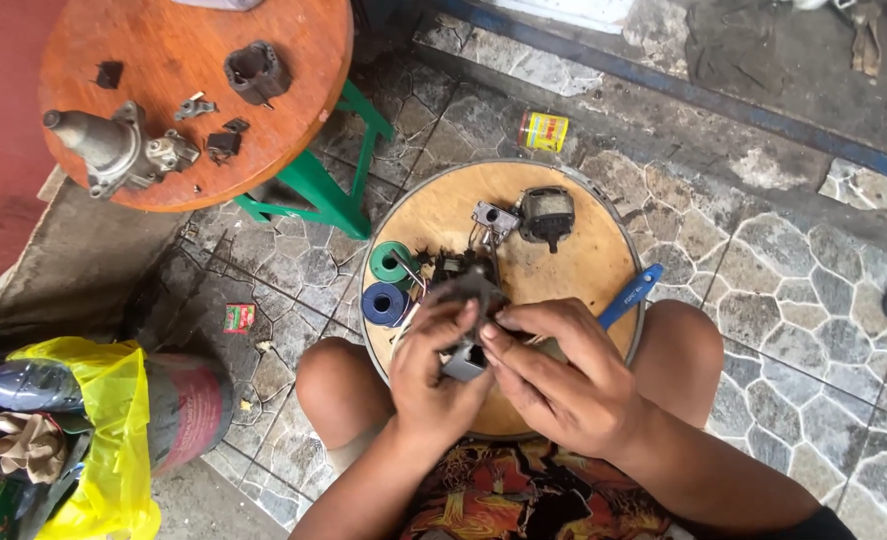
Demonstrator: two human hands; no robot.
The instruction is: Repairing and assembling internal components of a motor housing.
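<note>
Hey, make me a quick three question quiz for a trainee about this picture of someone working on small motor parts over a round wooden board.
1. True or false: both hands grip the grey part over the board.
2. Which spool lies nearer the person, the green spool or the blue spool?
3. Multiple choice: the blue tool lies A) on the red table, B) at the board's edge beside the right hand, C) under the left hand.

Key:
1. True.
2. The blue spool.
3. B.
</note>
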